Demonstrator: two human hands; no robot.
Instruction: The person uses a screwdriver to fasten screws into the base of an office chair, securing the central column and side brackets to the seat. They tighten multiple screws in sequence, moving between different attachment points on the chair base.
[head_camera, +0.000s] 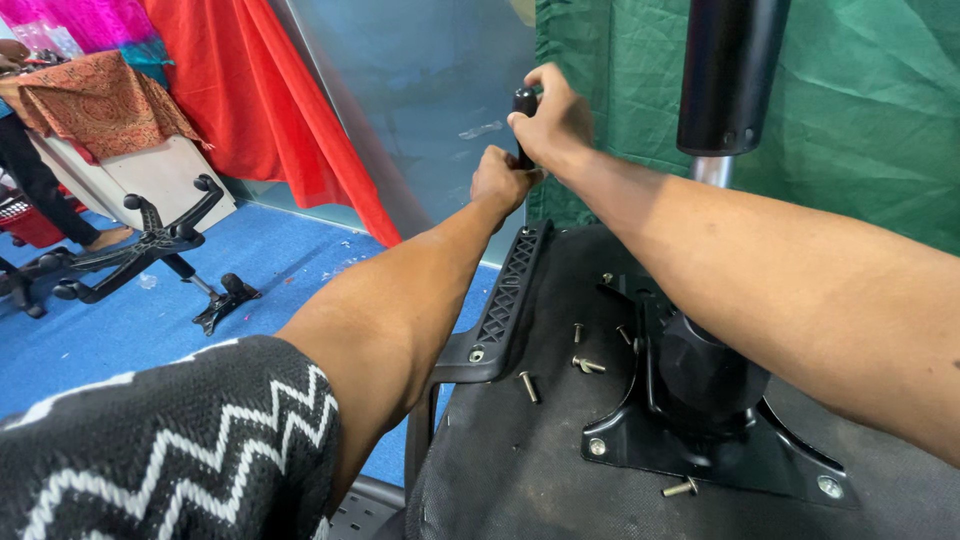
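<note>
Two bare arms reached out from me over the upturned chair seat (520, 450), whose dark fabric underside filled the lower frame. Its black mounting plate (700, 440) carried the gas cylinder (728, 80) standing upright. At the seat's far left edge ran the ribbed black armrest bracket (505, 300). My right hand (550, 120) was wrapped tight round a black tool handle (524, 100), held upright above that bracket, and my left hand (500, 180) gripped just below (what exactly it pinched, I could not tell). Several loose bolts (585, 365) lay scattered on the fabric.
</note>
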